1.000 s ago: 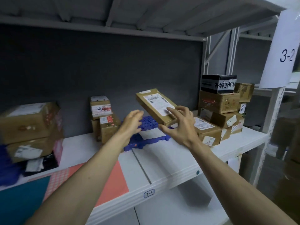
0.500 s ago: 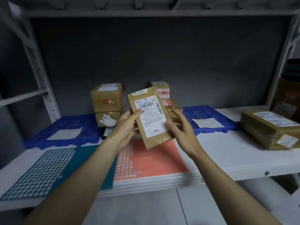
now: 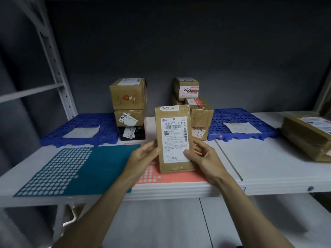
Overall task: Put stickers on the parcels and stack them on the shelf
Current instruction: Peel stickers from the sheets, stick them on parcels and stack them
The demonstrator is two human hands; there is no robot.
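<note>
A flat brown parcel (image 3: 172, 165) with a white shipping label stands upright between my hands, its lower edge over the orange sticker sheet (image 3: 170, 178). My left hand (image 3: 143, 156) holds its left side. My right hand (image 3: 202, 158) grips its right side, thumb on the label. A teal sticker sheet (image 3: 80, 169) with rows of pale dots lies on the white shelf (image 3: 268, 169) to the left. Behind the parcel stand two stacks of brown boxes: a left stack (image 3: 128, 97) and a right stack (image 3: 195, 102).
Two blue perforated mats lie at the back, one on the left (image 3: 80, 127) and one on the right (image 3: 240, 126), each with a paper sheet on it. A stack of flat brown parcels (image 3: 308, 136) sits at the far right. A white shelf upright (image 3: 53, 65) rises on the left.
The view swung left from the right end of the shelf. The parcel came down from a tilted hold to upright over the orange sheet, and my left hand took hold of it.
</note>
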